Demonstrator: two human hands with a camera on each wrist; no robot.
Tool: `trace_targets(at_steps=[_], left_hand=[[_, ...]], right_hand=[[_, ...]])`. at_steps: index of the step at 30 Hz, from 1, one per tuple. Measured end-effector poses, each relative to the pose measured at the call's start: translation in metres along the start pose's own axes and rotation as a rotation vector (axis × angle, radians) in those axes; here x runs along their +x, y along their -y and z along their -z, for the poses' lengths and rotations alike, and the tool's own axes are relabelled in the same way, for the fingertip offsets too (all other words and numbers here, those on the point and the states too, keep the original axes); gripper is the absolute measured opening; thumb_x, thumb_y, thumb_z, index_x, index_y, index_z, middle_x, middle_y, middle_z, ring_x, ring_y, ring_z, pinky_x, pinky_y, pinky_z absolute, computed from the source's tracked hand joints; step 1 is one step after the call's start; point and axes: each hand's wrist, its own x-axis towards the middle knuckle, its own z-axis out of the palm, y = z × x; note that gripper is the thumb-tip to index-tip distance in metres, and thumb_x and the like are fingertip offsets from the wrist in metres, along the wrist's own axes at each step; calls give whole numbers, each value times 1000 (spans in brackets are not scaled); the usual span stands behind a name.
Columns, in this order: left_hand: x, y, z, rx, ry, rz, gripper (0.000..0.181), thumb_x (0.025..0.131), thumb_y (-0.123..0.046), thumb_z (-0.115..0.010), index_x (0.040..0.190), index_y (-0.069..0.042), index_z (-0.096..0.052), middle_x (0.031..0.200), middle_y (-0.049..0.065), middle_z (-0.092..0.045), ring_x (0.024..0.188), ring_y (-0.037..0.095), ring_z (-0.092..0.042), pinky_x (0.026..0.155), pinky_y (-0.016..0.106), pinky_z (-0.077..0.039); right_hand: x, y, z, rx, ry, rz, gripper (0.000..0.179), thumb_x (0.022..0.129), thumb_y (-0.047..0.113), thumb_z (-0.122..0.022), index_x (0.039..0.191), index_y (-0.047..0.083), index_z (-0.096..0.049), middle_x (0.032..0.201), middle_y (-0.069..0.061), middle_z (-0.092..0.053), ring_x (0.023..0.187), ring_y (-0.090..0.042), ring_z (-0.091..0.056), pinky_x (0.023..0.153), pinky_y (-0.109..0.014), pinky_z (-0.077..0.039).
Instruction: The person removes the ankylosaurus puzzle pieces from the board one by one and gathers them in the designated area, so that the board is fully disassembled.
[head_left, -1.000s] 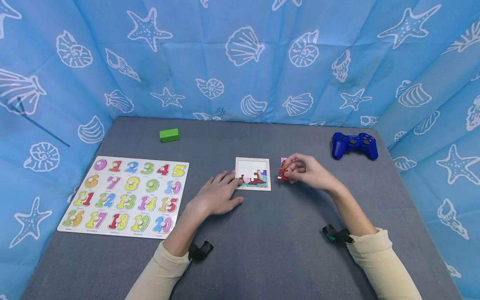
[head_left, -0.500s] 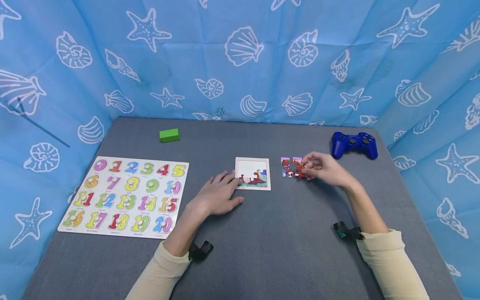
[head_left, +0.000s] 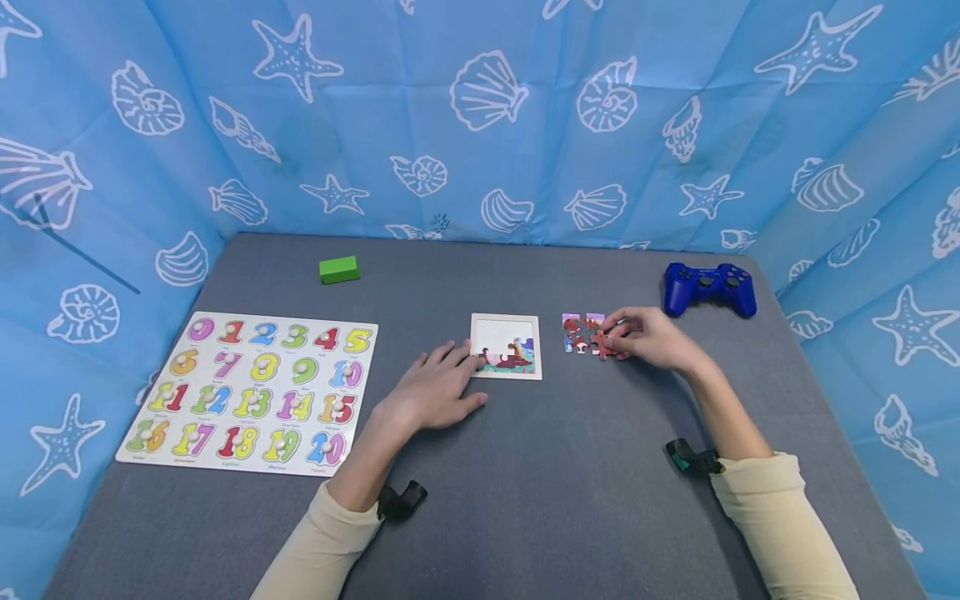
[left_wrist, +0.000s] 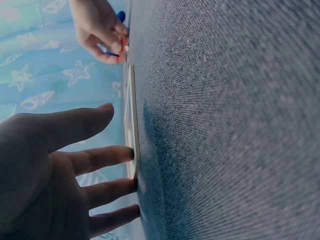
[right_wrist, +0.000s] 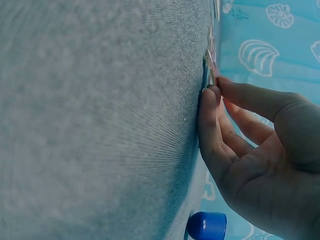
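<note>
My right hand (head_left: 651, 337) pinches a red jigsaw piece (head_left: 602, 345) between thumb and fingertips, at the right side of a small group of loose jigsaw pieces (head_left: 573, 325). In the right wrist view the pinched piece (right_wrist: 214, 72) appears edge-on and tilted, low over the cloth. A small square puzzle frame (head_left: 507, 318) lies to the left of these pieces, its lower part filled with a coloured picture and its upper left showing bare white backing. My left hand (head_left: 431, 392) lies with spread fingers, the fingertips touching the frame's left edge (left_wrist: 134, 125).
To the left lies a large number board (head_left: 258, 392) with knobbed numerals. Behind stand a green block (head_left: 339, 270) and, at the back right, a blue game controller (head_left: 708, 290). A blue shell-patterned curtain (head_left: 487, 150) borders the grey table (head_left: 540, 500).
My right hand has carried the red piece rightward from the left side of the loose pieces to their right side, uncovering the others. My left hand has stayed at the frame.
</note>
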Motion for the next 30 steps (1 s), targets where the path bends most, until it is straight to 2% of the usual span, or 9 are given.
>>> trace_targets(at_steps=[10, 20, 30], left_hand=[[1, 0, 0, -7, 4, 4, 66, 110, -45, -60, 168, -20, -43, 182, 9, -28, 171, 36, -20, 136, 67, -20], [1, 0, -1, -7, 3, 13, 66, 110, -46, -61, 169, -21, -42, 182, 7, -27, 171, 35, -19, 137, 66, -19], [1, 0, 0, -11, -2, 12, 66, 110, -47, -60, 168, -21, -42, 182, 7, -27, 171, 35, -19, 137, 66, -19]], right_hand=[[1, 3, -5, -84, -49, 19, 23, 99, -3, -73, 119, -13, -71, 98, -24, -75, 73, -3, -69, 66, -24, -64], [2, 7, -8, -189, -107, -53, 15, 98, 0, -73, 111, -7, -76, 94, -18, -75, 71, -5, -70, 64, -22, -61], [-1, 9, -8, -129, -103, -83, 18, 99, 2, -74, 115, -7, -75, 97, -18, -75, 73, -8, -73, 67, -24, -65]])
